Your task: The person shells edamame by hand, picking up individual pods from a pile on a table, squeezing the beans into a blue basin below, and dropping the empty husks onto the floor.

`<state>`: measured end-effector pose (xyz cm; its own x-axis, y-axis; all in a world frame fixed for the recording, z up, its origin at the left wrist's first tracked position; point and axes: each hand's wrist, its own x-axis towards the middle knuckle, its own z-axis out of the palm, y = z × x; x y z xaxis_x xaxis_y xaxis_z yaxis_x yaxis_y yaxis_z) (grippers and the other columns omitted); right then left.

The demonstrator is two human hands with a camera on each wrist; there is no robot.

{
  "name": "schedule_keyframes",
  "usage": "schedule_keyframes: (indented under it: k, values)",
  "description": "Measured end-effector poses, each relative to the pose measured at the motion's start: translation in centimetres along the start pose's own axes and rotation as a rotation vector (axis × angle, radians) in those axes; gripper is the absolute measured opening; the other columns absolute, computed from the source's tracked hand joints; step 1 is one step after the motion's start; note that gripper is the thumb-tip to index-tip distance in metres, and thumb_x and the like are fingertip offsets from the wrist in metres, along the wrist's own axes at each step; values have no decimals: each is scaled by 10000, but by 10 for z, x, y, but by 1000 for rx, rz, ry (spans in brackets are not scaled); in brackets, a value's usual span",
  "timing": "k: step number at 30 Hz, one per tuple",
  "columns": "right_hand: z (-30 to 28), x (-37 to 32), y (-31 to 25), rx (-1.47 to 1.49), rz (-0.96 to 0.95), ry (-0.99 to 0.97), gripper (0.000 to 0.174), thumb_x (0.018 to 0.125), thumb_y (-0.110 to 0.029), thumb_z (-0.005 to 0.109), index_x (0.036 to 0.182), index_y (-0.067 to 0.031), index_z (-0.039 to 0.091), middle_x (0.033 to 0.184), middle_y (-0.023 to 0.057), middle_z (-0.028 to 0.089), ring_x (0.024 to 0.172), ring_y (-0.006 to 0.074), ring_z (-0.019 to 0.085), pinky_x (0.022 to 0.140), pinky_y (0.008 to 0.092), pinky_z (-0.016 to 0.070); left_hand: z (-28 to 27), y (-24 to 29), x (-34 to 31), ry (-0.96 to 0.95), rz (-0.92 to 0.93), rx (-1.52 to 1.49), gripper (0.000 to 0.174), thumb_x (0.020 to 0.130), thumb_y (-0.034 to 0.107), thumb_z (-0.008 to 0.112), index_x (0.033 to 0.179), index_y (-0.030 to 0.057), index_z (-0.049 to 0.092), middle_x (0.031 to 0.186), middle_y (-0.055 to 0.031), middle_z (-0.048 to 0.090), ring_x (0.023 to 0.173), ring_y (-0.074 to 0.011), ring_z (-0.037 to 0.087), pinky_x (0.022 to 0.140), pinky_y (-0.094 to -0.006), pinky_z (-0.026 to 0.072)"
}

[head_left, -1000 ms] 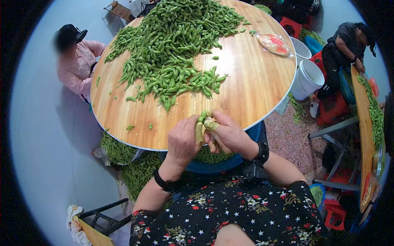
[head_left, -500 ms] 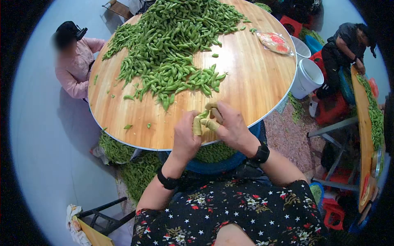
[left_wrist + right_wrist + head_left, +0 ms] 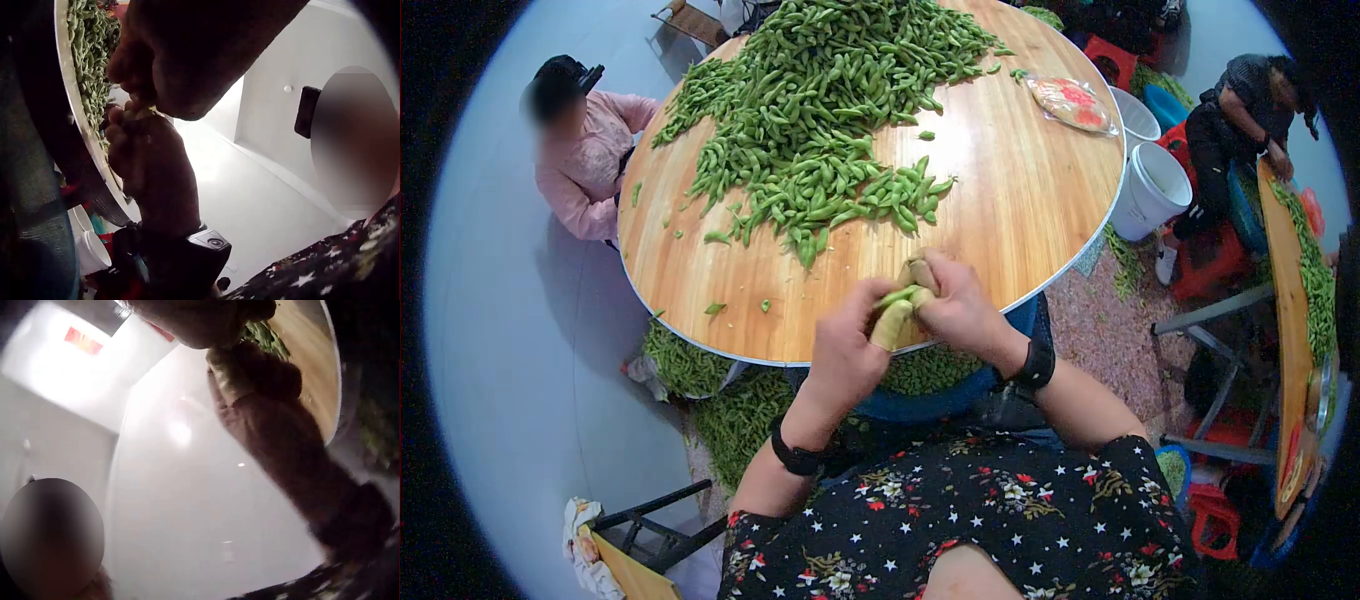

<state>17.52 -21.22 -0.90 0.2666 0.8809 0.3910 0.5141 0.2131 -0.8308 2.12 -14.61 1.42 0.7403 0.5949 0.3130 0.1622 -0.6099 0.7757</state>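
In the head view, both hands meet over the near edge of the round wooden table (image 3: 1020,215). My left hand (image 3: 850,335) pinches a green soybean pod (image 3: 896,297) between thumb and fingers. Close against it, my right hand (image 3: 962,308) has its thumb tip at the pod's other end, fingers curled round it. Yellowish-tan covers wrap the thumbs and some fingertips. A large heap of soybean pods (image 3: 800,130) lies farther up the table. Below the hands, a blue basin (image 3: 900,408) holds shelled green beans (image 3: 935,370). Both wrist views are dark, with the pod mostly hidden by fingers.
A plastic-wrapped packet (image 3: 1072,105) lies at the table's right, with white buckets (image 3: 1152,190) beyond the rim. One person in pink (image 3: 595,160) sits at the left; another person (image 3: 1240,120) works at the right. Plant piles (image 3: 745,425) lie on the floor at left.
The right fingers lifted apart from the left hand half a second ago and have now come back in against it. The left thumb has turned over the pod. The heap looks the same.
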Motion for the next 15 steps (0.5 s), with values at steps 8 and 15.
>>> schedule_keyframes:
  k: [8,15]
  values:
    - [-3,-6,-17,620,541,-60,65,812,-60,547,841,-11,516,660,83,572,543,169,572,468,313,444,17,-5,0,140,-111,-544,156,916,66,583,1061,9,578,904,-26,605,780,-76,549,684,-223,451]
    - [-19,-37,-19,-161,-83,-277,83,805,-67,570,839,3,541,805,172,552,757,360,585,653,421,476,6,-7,-5,78,-268,-419,146,926,87,562,1045,9,592,837,-26,609,736,-67,544,623,-222,439]
